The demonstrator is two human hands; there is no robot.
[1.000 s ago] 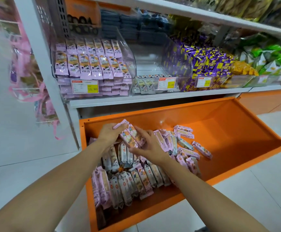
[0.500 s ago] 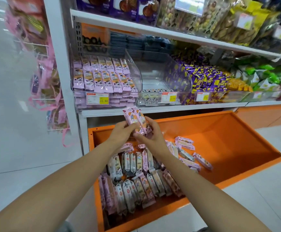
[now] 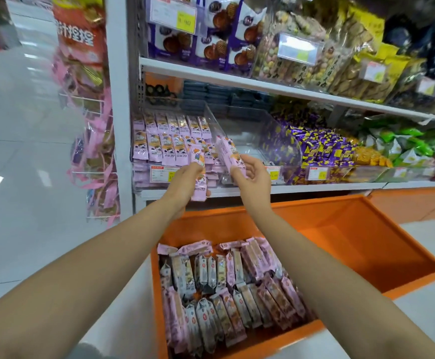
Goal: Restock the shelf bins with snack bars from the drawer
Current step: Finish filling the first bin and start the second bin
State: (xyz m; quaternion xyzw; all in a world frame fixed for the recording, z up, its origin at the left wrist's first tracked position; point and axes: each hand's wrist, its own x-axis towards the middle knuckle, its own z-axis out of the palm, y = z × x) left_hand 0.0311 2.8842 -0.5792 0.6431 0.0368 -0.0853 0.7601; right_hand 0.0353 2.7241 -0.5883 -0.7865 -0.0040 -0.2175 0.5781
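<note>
My left hand (image 3: 185, 181) grips a pink snack bar (image 3: 199, 174), held upright in front of the clear shelf bin (image 3: 143, 182) that is packed with pink bars (image 3: 167, 143). A little to the right, my right hand (image 3: 252, 174) grips another pink snack bar (image 3: 230, 156), tilted toward the bin's right wall. Below my arms the orange drawer (image 3: 353, 244) stands open, with several pink and grey bars (image 3: 226, 286) lying in its left half.
A nearly empty clear bin (image 3: 257, 141) sits right of the pink one, then a bin of purple-yellow sweets (image 3: 325, 149). Bagged snacks fill the shelf above (image 3: 302, 60). Pink packs hang on hooks (image 3: 97, 151) left of the white shelf post. Pale floor lies at the left.
Both hands have risen from the drawer to the front of the shelf bin and separated, each now holding its own bar. The view has tilted upward.
</note>
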